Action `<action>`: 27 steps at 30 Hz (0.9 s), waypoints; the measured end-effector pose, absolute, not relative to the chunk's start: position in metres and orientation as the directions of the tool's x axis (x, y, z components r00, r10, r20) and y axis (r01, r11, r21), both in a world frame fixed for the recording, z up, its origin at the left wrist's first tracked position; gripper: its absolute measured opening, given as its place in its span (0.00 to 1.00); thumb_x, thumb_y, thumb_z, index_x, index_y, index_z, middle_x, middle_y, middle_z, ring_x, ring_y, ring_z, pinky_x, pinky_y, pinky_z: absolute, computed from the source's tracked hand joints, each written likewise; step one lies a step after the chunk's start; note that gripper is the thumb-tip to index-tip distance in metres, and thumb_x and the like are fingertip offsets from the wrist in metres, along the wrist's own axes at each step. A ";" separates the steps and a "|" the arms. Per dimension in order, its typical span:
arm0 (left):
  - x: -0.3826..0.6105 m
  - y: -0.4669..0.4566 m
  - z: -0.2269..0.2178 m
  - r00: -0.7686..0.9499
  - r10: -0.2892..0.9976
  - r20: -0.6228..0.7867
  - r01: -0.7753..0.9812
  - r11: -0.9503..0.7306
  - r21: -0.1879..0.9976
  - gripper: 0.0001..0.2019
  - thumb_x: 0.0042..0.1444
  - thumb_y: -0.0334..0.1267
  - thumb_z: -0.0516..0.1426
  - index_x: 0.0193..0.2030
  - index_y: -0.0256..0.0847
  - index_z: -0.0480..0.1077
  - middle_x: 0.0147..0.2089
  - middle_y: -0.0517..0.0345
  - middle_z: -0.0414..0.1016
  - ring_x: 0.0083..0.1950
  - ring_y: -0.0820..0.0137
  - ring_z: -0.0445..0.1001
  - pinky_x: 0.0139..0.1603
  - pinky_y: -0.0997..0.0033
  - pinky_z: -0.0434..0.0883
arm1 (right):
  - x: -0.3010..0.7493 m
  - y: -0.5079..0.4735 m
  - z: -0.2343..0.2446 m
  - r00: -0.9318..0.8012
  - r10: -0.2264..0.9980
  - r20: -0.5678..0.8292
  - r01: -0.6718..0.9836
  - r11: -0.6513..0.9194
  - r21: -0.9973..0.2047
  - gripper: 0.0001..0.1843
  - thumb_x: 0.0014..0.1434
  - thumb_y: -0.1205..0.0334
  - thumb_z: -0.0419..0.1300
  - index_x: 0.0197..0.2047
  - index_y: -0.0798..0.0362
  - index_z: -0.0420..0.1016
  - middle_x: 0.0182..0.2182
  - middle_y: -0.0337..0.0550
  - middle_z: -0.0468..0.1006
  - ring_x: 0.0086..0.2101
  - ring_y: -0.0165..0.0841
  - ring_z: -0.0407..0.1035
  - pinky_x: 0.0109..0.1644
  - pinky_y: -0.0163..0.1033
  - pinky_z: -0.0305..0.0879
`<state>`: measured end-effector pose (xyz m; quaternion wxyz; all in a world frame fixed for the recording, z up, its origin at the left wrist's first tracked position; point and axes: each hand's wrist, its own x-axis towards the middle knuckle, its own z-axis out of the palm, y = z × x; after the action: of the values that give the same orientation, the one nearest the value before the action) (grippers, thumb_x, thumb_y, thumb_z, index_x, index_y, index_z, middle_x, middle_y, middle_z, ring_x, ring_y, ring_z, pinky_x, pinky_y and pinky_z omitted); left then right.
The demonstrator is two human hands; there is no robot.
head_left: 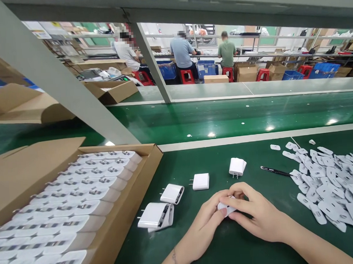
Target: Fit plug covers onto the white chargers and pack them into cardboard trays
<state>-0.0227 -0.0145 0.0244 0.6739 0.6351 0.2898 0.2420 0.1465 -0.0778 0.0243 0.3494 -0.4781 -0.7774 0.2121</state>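
Observation:
Near the front of the green bench, my left hand (209,215) and my right hand (256,210) close together around a white plug charger (227,208). Its oval end face, with a small dark slot, shows between my fingertips; the rest is hidden by my hands. To the left lie white chargers with metal prongs: one with a closed side (201,181), one with an uncovered dark end (172,193), and an overlapping pair (154,216). Beyond my fingers, another white charger (236,166) stands with its prongs toward me.
An open cardboard box (132,197) holds rows of white chargers at left. On the right, a heap of flat white end caps (333,183) spreads beside black tweezers (275,171). A slanted grey post (73,86) crosses the left side. Three people sit at a far bench.

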 end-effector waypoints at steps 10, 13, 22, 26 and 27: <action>-0.034 -0.016 0.002 0.746 0.649 0.149 -0.013 -0.209 0.978 0.20 0.63 0.35 0.46 0.61 0.49 0.52 0.62 0.51 0.58 0.61 0.61 0.60 0.61 0.61 0.60 | 0.144 -0.069 0.011 -0.080 0.993 -0.086 0.025 -0.084 -0.996 0.19 0.60 0.53 0.55 0.52 0.49 0.65 0.41 0.45 0.69 0.41 0.34 0.66 0.47 0.43 0.67; -0.034 -0.015 -0.001 0.747 0.627 0.222 -0.036 -0.295 0.955 0.20 0.63 0.33 0.45 0.61 0.50 0.50 0.63 0.50 0.55 0.61 0.60 0.60 0.61 0.59 0.60 | 0.142 -0.066 0.010 -0.126 0.989 -0.075 -0.097 -0.088 -0.991 0.20 0.59 0.51 0.57 0.52 0.48 0.67 0.47 0.45 0.71 0.47 0.36 0.66 0.53 0.45 0.63; -0.029 -0.018 0.000 0.712 0.675 0.194 -0.052 -0.225 0.973 0.17 0.64 0.37 0.45 0.58 0.53 0.52 0.66 0.52 0.43 0.64 0.60 0.54 0.57 0.62 0.66 | 0.140 -0.068 0.010 -0.072 0.997 -0.019 -0.157 -0.030 -0.987 0.21 0.58 0.51 0.58 0.54 0.46 0.68 0.48 0.45 0.72 0.49 0.36 0.67 0.54 0.45 0.63; -0.023 -0.013 0.009 0.610 0.788 0.081 0.010 -0.110 0.994 0.13 0.60 0.40 0.51 0.52 0.46 0.61 0.57 0.50 0.57 0.57 0.61 0.62 0.50 0.65 0.71 | 0.144 -0.070 0.013 0.007 0.991 0.132 0.073 0.131 -0.989 0.15 0.63 0.54 0.52 0.51 0.43 0.71 0.44 0.44 0.68 0.46 0.34 0.65 0.52 0.40 0.64; -0.022 -0.012 0.012 0.611 0.791 0.031 0.031 -0.063 0.998 0.14 0.58 0.41 0.53 0.51 0.45 0.62 0.54 0.50 0.61 0.55 0.61 0.65 0.49 0.65 0.72 | 0.144 -0.071 0.014 0.008 0.986 0.164 0.127 0.162 -0.979 0.15 0.64 0.55 0.50 0.50 0.42 0.71 0.43 0.43 0.67 0.46 0.33 0.65 0.51 0.39 0.64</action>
<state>-0.0216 -0.0116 0.0118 0.6092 0.6590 0.3122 0.3118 0.1445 -0.0706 0.0145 0.5114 -0.4926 -0.5652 0.4200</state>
